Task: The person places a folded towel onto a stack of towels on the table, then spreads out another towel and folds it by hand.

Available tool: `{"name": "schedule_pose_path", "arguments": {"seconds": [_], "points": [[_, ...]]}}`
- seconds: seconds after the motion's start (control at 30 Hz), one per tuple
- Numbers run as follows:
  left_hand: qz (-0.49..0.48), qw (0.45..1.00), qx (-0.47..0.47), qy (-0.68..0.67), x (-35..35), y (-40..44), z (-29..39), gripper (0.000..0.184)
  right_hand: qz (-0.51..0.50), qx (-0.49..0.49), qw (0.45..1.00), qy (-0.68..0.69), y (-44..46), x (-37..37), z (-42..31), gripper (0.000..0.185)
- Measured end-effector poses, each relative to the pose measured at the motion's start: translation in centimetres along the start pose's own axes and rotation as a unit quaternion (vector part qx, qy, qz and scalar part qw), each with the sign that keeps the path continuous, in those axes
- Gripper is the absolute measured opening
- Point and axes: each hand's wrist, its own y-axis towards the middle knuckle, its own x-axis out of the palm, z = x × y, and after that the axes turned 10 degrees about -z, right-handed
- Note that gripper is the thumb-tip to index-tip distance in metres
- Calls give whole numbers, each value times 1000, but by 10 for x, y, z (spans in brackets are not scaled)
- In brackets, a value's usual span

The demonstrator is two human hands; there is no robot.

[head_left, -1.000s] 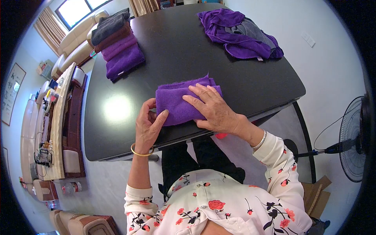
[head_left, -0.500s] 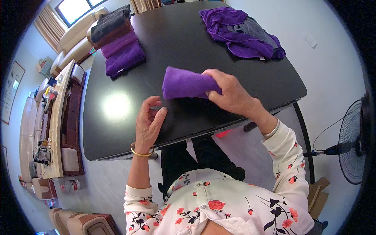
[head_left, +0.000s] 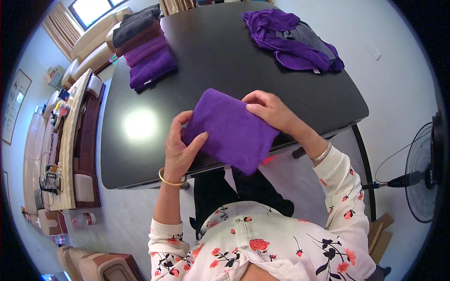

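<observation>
A folded purple towel (head_left: 232,131) is held up between both hands, above the near edge of the dark table. My left hand (head_left: 180,147) grips its left edge, thumb on the top face and fingers behind. At the upper right edge, my right hand (head_left: 269,111) pinches the towel with its thumb on top. The fingers under the cloth are partly hidden. A stack of folded towels (head_left: 149,61), purple, brown and dark grey, lies at the far left of the table. Toward the far right sits a loose heap of purple and grey cloths (head_left: 295,42).
The black table (head_left: 211,56) has its near edge just in front of my body. A standing fan (head_left: 417,173) is at the right. On the left are a long wooden tea table (head_left: 70,154) and beige sofas (head_left: 91,40). A cardboard box (head_left: 380,239) stands at lower right.
The towel has turned from a narrow edge-on roll to a flat face toward me and come nearer. My left hand, empty before, has taken hold of its left edge.
</observation>
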Motion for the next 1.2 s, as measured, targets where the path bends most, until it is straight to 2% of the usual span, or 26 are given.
{"name": "schedule_pose_path", "arguments": {"seconds": [0.07, 0.13, 0.17, 0.27, 0.33, 0.4, 0.43, 0.5, 0.57, 0.6, 0.67, 0.73, 0.77, 0.8, 0.87, 0.9, 0.93, 1.0, 1.03, 1.1, 1.13, 1.2], "points": [[-7, 997, -62, -35, 0, 0, 1, 50, 30, 15, 999, -6, -5, -2, -12, 38], [-6, 997, -62, -35, 2, 1, 4, 48, 66, -133, 972, -184, -16, 1, -27, 47], [-4, 998, -62, -33, 3, 2, 5, 47, 15, -175, 959, -223, -20, 0, -33, 56], [-3, 998, -59, -33, 4, 2, 5, 47, 35, -177, 937, -298, -28, 16, -25, 59], [0, 998, -57, -28, 4, 2, 1, 47, 20, -166, 954, -251, -27, 15, -16, 63], [11, 998, -55, -19, 1, 1, -2, 46, 80, -156, 931, -319, -29, 16, -11, 69], [13, 998, -53, -10, 1, 1, -1, 46, 78, -161, 931, -317, -31, 17, -18, 69], [14, 999, -49, 2, 0, 1, -1, 46, 4, -236, 901, -365, -44, 19, -35, 80], [35, 993, -62, -95, 1, 4, 0, 43, -24, -234, 883, -407, -56, 33, -36, 82], [31, 993, -60, -96, 2, 5, 4, 43, -53, -230, 862, -448, -61, 40, -35, 84], [13, 976, -122, -178, 0, 7, 24, 40, -55, -212, 866, -450, -61, 47, -24, 85], [13, 979, -120, -165, 0, 14, 49, 38, 6, -178, 889, -422, -56, 49, -15, 90], [0, 979, -95, -179, 0, 19, 59, 37, 35, -189, 902, -388, -57, 46, -23, 72], [-12, 979, -69, -192, -1, 25, 63, 37, 34, -193, 901, -386, -55, 41, -24, 72], [-9, 984, -55, -172, -5, 42, 63, 35, 40, -238, 921, -307, -52, 28, -26, 53], [-28, 986, -41, -162, -8, 52, 64, 34, 73, -245, 935, -246, -49, 22, -33, 35], [-49, 987, -27, -153, -10, 62, 64, 34, 73, -244, 935, -246, -48, 13, -39, 35], [-55, 988, -31, -144, -13, 84, 60, 31, 90, -116, 982, -117, -44, -5, -47, 28], [-58, 984, -58, -156, -13, 94, 57, 31, 91, -114, 982, -118, -39, -13, -44, 28], [-71, 975, -89, -189, -10, 111, 53, 28, 166, -103, 979, -63, -28, -28, -34, 23], [-71, 975, -87, -190, -8, 118, 50, 28, 167, -103, 978, -64, -24, -34, -28, 23], [-66, 971, -70, -218, -3, 128, 44, 32, 141, -90, 986, 24, -17, -42, -18, 24]]}}
